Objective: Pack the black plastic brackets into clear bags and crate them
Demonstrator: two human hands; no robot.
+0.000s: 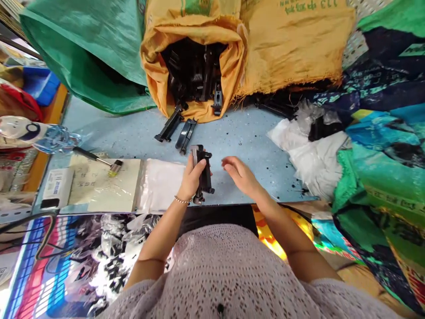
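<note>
My left hand (192,175), with a beaded bracelet at the wrist, is closed around a black plastic part (206,175), held upright over the front edge of the blue table (242,133). To its right, my right hand (241,173) is apart from the part, its fingers slightly curled and spread, holding nothing. Two more black parts, one (169,126) at the left and one (186,135) beside it, lie in front of an orange woven sack (155,57) whose open mouth shows several similar black parts.
A hammer (96,158) lies on a paper pad (102,190) at the left, near a plastic bottle (53,136). White plastic bags (315,155) are at the right. A green sack (86,40) stands back left. Below the table's left edge, a basket (36,266) adjoins bagged parts.
</note>
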